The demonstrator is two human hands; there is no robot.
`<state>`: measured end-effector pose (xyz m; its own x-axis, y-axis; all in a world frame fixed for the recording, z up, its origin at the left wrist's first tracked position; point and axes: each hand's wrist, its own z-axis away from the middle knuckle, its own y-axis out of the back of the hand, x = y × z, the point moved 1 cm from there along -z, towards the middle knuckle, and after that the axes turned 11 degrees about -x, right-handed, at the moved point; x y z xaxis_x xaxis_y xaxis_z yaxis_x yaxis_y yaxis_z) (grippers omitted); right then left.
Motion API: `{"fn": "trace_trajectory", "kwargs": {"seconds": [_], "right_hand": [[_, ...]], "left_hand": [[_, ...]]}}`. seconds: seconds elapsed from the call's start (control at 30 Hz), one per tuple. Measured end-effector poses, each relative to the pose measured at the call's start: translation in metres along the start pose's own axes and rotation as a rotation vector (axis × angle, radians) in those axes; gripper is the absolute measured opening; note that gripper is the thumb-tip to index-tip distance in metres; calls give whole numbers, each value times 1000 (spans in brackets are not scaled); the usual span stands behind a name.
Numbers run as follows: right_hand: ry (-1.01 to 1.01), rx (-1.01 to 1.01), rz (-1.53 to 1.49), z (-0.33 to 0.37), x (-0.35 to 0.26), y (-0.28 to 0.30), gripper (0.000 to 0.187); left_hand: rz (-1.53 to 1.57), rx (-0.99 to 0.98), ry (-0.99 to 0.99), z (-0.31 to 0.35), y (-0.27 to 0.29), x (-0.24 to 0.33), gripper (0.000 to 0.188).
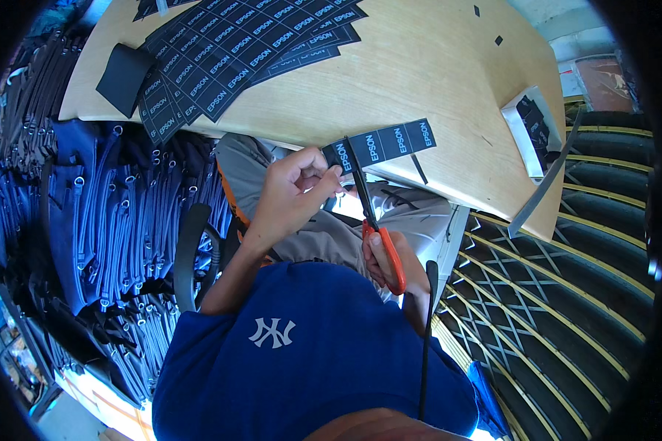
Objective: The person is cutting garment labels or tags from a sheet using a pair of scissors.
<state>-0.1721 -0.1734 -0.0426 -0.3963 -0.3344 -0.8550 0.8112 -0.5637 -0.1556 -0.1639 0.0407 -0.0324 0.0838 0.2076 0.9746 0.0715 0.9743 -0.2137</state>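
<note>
Wooden table (419,73) fills the top, dark label sheets (228,51) at its left. At the near edge, the left hand (290,195) pinches a dark label strip (386,142); the right hand (390,261) grips orange-handled scissors (371,213) whose blades reach the strip. Bare tabletop lies to the right.

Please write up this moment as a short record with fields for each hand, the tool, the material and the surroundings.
left hand: left hand pinches one end of the dark label strip
right hand: right hand grips the orange-handled scissors
tool: blades open at the strip's left end
material: strip lies partly on the wooden table
surroundings: sheets of dark labels at the table's far side; blue strapped items heaped on the person's left
</note>
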Motion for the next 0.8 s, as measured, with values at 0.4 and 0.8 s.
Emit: {"fn": "trace_trajectory", "kwargs": {"seconds": [0.4,0.8], "right_hand": [[171,16,-139,-3,-6,-3,62],[471,88,-105,47,19,2,62]], "left_hand": [[-168,0,-30,-3,12,15,18],[-694,-544,-484,-143,-98,103,19]]}}
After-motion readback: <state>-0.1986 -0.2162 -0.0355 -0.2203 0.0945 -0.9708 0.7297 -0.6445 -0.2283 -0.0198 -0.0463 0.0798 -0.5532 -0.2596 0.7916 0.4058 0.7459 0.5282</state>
